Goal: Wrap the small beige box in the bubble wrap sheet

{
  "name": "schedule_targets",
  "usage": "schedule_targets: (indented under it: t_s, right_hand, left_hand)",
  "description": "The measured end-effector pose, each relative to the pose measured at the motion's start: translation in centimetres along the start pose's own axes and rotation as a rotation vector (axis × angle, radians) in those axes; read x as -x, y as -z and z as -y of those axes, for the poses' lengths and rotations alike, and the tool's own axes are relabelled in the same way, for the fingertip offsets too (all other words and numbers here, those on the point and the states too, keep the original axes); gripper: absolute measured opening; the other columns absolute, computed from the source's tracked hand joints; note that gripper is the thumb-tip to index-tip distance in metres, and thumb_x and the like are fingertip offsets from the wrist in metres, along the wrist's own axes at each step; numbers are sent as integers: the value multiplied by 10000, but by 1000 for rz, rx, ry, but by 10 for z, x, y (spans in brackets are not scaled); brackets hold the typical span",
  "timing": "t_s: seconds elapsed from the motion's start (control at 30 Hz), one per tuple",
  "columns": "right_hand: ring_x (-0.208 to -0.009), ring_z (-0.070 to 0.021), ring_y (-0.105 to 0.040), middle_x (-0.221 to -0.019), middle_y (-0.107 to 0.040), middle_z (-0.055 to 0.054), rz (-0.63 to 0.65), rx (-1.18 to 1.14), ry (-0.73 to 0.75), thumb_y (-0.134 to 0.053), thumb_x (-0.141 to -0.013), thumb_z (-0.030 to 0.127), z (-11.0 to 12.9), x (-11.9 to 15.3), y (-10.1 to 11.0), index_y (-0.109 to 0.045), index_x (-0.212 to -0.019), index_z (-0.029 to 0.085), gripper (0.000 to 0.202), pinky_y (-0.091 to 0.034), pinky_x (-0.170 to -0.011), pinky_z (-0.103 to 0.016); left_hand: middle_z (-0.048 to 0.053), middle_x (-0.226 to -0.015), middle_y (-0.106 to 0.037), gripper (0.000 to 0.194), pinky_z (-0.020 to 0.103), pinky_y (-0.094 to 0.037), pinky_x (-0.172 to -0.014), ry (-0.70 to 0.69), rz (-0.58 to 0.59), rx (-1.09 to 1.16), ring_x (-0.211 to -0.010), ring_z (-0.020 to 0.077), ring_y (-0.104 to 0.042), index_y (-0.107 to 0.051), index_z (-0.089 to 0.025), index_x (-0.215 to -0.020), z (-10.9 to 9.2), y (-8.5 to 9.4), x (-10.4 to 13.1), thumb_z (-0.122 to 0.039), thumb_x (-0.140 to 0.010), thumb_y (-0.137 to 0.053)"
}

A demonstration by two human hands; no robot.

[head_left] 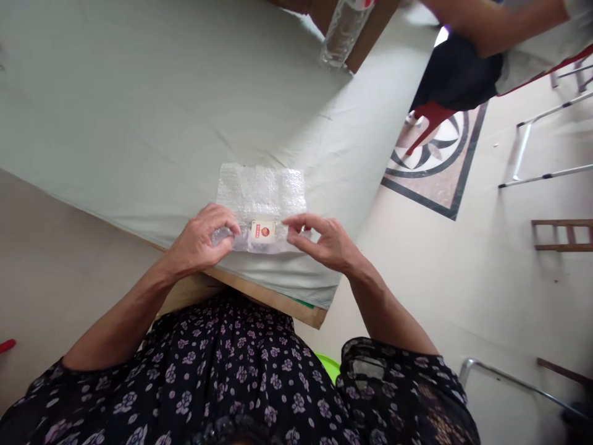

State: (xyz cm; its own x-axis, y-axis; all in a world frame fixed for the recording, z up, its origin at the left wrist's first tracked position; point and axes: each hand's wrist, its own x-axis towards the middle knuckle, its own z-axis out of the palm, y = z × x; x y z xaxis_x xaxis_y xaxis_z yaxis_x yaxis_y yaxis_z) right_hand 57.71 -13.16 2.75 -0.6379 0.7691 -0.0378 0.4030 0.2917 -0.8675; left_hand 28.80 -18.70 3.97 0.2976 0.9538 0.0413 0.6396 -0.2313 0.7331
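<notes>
A sheet of clear bubble wrap [262,185] lies flat on the cloth near the table's front corner. On its near part rests a small cream matchbox-like box [263,232] with a red label and a round red emblem. My left hand [204,238] is at the wrap's left near side, thumb and curled fingers closing on the plastic just left of the box. Across from it, my right hand [324,241] pinches at the right near side with thumb and forefinger. Neither hand visibly touches the box. The exact grip at the fingertips is hard to see.
A pale green cloth [139,111] covers the table. At the far side stand a clear plastic bottle [345,34] and a brown cardboard box [375,31]. Another person's arm [491,25] shows at upper right, beside a red chair [428,120]. Metal frames [523,151] lie right.
</notes>
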Motion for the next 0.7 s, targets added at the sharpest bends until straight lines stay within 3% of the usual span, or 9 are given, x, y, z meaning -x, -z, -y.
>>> schedule_targets:
  t_s: [0.1,0.17,0.27,0.37,0.43,0.53,0.7]
  right_hand:
    - [-857,-156,-704,-956,-783,-27,296,-123,25,-698,-949,424,7,21,8,-764,-1108,209,276,-563,-775,-305]
    - [-812,-154,-709,-924,-789,-36,345,-138,-33,-698,-947,465,8,33,12,-772,-1077,195,309,-552,-702,-284]
    - [-676,-138,-660,-781,-751,-24,93,-34,-189,-607,-989,439,0,35,16,-770,-962,183,304,-494,-601,-272]
    - [-659,-150,-647,-771,-738,-33,-211,157,-292,-589,-971,382,-12,15,15,-751,-963,182,258,-488,-627,-296]
    - [-695,-171,-664,-840,-757,-54,-294,238,-324,-620,-939,373,-20,-4,9,-730,-1114,174,287,-508,-677,-322]
    - [-690,-184,-652,-846,-744,-41,-306,307,-322,-669,-877,331,-30,-29,-4,-647,-1314,165,468,-515,-708,-334]
    - [-646,-151,-597,-719,-649,34,-413,190,-151,-578,-879,253,-35,-40,-13,-589,-1388,183,514,-512,-726,-304]
  left_hand:
    - [26,-994,-763,118,448,-475,-1091,-150,313,61,-1102,248,-675,-704,-240,-917,-7,12,14,-261,-842,-615]
    - [24,-986,-767,137,416,-515,-1021,-96,370,67,-1018,235,-693,-714,-242,-923,-6,18,21,-337,-869,-630]
    - [39,-935,-761,252,349,-559,-815,146,144,-49,-879,220,-696,-713,-231,-919,5,22,18,-445,-926,-579]
    - [70,-965,-762,310,366,-558,-775,333,-73,-282,-842,243,-700,-699,-212,-1052,20,19,3,-461,-890,-610]
    - [87,-972,-764,402,387,-552,-771,398,-100,-408,-840,268,-709,-668,-199,-1184,25,13,-9,-453,-876,-624]
    - [70,-895,-759,493,363,-527,-717,434,-70,-456,-810,275,-721,-608,-185,-1306,27,-1,-21,-389,-858,-626]
    - [-16,-719,-692,414,295,-461,-617,323,-87,-370,-640,200,-668,-621,-223,-1229,24,-13,-29,-234,-828,-516]
